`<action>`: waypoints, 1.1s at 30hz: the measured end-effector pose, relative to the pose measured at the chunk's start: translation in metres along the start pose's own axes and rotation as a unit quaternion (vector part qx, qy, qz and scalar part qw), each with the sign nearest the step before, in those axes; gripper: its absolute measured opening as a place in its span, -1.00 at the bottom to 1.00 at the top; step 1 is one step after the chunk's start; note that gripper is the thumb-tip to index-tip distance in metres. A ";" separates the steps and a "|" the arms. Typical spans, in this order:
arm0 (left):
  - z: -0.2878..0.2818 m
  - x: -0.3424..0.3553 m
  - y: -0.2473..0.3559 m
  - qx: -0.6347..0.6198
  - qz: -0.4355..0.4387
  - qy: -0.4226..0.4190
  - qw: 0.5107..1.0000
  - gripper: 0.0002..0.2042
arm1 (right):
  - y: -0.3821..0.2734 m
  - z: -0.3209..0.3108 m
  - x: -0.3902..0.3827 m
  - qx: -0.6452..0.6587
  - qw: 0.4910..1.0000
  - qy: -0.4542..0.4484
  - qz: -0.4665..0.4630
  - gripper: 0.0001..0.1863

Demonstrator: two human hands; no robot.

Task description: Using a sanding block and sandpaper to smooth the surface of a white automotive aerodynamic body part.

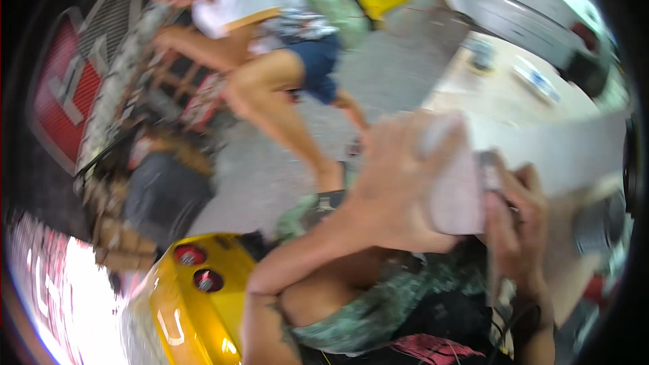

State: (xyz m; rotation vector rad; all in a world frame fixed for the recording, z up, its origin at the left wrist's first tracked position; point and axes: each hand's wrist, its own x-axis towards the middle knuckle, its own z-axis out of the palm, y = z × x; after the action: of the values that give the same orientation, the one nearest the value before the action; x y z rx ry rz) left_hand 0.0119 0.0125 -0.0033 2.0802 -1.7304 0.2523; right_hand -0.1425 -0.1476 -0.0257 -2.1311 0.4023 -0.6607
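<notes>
Raised in front of me, my left hand (395,179) is wrapped round a pale pinkish-white, flat piece (458,196) with a rounded lower edge. Motion blur hides what kind of thing it is. Close on its right side is my right hand (517,230), fingers curled. A small greyish thing (488,165) shows at those fingertips, too smeared to name. I cannot tell whether the right fingers touch the pale piece.
A cream table (446,91) at the right bears a small jar (481,55) and a white-and-blue packet (536,81). Another person (270,67) bends forward at the far left. Near my left arm stands a glossy yellow body panel (203,311); a grey tin (600,224) is at the right.
</notes>
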 end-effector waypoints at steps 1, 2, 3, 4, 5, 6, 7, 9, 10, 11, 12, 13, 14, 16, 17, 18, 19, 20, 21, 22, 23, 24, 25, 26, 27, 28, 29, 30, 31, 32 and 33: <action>0.001 -0.001 0.001 0.003 -0.015 0.007 1.000 0.26 | 0.012 0.004 0.000 0.052 0.998 0.027 -0.024 -0.48; 0.002 -0.002 0.000 0.001 -0.024 0.010 1.000 0.25 | 0.034 0.009 0.008 0.006 0.998 0.052 -0.020 -0.48; 0.003 -0.001 -0.002 0.023 -0.033 0.019 0.999 0.25 | 0.057 0.012 0.017 -0.034 0.995 0.093 0.000 -0.49; 0.004 -0.002 -0.004 0.021 -0.029 0.021 0.999 0.28 | 0.080 0.014 0.026 -0.070 0.991 0.112 -0.007 -0.50; 0.005 0.002 -0.006 0.020 -0.015 0.031 0.999 0.31 | 0.103 0.013 0.037 -0.067 0.995 0.076 0.016 -0.50; 0.005 0.002 -0.009 0.021 -0.022 0.024 0.999 0.31 | 0.120 0.016 0.043 -0.065 0.992 0.109 -0.001 -0.50; 0.005 0.005 -0.010 0.010 -0.012 0.032 0.999 0.30 | 0.132 0.016 0.048 -0.062 0.995 0.076 0.016 -0.50; 0.005 0.007 -0.012 0.001 -0.002 0.044 0.999 0.29 | 0.141 0.016 0.053 -0.054 0.989 0.135 -0.015 -0.50; 0.006 0.007 -0.013 0.006 -0.003 0.040 0.999 0.28 | 0.138 0.016 0.052 -0.049 0.992 0.109 -0.026 -0.50; 0.006 0.007 -0.013 0.013 -0.004 0.034 0.999 0.28 | 0.134 0.015 0.049 -0.025 0.994 0.109 -0.012 -0.51; 0.007 0.006 -0.012 0.013 0.002 0.038 0.999 0.28 | 0.128 0.015 0.047 0.007 0.990 0.140 -0.020 -0.50; 0.007 0.005 -0.011 0.020 -0.001 0.028 0.999 0.28 | 0.124 0.015 0.044 -0.034 0.988 0.146 -0.020 -0.53; 0.007 0.003 -0.009 0.028 -0.002 0.032 0.999 0.28 | 0.122 0.014 0.042 -0.036 0.993 0.114 0.008 -0.53; 0.006 -0.003 -0.002 0.023 -0.007 0.016 1.000 0.28 | 0.123 0.014 0.040 -0.025 0.989 0.143 -0.026 -0.58; 0.005 -0.005 0.001 0.027 0.003 0.022 0.999 0.29 | 0.123 0.015 0.042 -0.029 0.987 0.157 -0.016 -0.63; 0.003 -0.007 0.005 0.027 0.010 0.009 1.000 0.29 | 0.124 0.015 0.042 -0.023 0.991 0.130 0.011 -0.63; 0.001 -0.008 0.009 0.032 -0.006 0.001 0.999 0.29 | 0.120 0.016 0.042 -0.032 0.991 0.129 0.005 -0.64; -0.001 -0.009 0.013 0.033 -0.022 -0.008 0.999 0.29 | 0.114 0.016 0.040 -0.052 0.987 0.148 0.024 -0.65; -0.003 -0.010 0.017 0.037 -0.002 -0.016 0.999 0.29 | 0.104 0.017 0.036 -0.055 0.985 0.162 0.022 -0.68; -0.004 -0.012 0.020 0.039 -0.009 -0.010 0.999 0.29 | 0.093 0.018 0.031 -0.048 0.986 0.162 0.011 -0.68; -0.004 -0.012 0.023 0.035 -0.011 0.002 0.999 0.30 | 0.078 0.018 0.024 -0.038 0.987 0.157 0.022 -0.69; -0.004 -0.014 0.025 0.020 0.003 -0.015 1.000 0.30 | 0.060 0.018 0.015 -0.033 0.980 0.189 0.044 -0.71; -0.003 -0.015 0.027 0.032 -0.006 -0.009 0.999 0.28 | 0.045 0.018 0.003 0.000 0.991 0.130 0.040 -0.72; -0.003 -0.016 0.028 0.043 -0.016 0.003 0.999 0.27 | 0.033 0.019 -0.005 0.025 0.990 0.130 0.042 -0.73; 0.000 -0.016 0.028 0.028 -0.011 0.008 1.000 0.27 | 0.025 0.017 -0.010 0.061 0.990 0.125 -0.018 -0.73; 0.002 -0.016 0.029 0.010 -0.021 0.011 1.000 0.26 | 0.019 0.015 -0.015 0.091 0.986 0.103 -0.096 -0.73; 0.004 -0.016 0.030 -0.032 -0.017 -0.018 0.999 0.26 | 0.020 0.012 -0.017 0.096 0.988 0.109 -0.053 -0.73; 0.006 -0.016 0.031 -0.004 -0.021 -0.015 1.000 0.27 | 0.024 0.008 -0.017 0.104 0.988 0.074 -0.081 -0.72; 0.006 -0.017 0.033 0.035 -0.025 -0.005 0.999 0.27 | 0.028 0.006 -0.014 0.053 0.993 0.106 0.009 -0.72; 0.007 -0.016 0.034 0.021 -0.022 -0.014 0.999 0.27 | 0.034 0.003 -0.011 0.004 0.989 0.138 0.052 -0.72; 0.006 -0.016 0.036 0.031 -0.021 -0.012 0.999 0.28 | 0.041 0.004 -0.008 -0.011 0.974 0.219 0.060 -0.71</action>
State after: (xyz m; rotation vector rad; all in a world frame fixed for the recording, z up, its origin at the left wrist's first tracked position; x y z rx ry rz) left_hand -0.0272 0.0194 -0.0076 2.1702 -1.7104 0.2742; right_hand -0.1488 -0.1653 -0.0631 -1.9535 0.7730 -1.0612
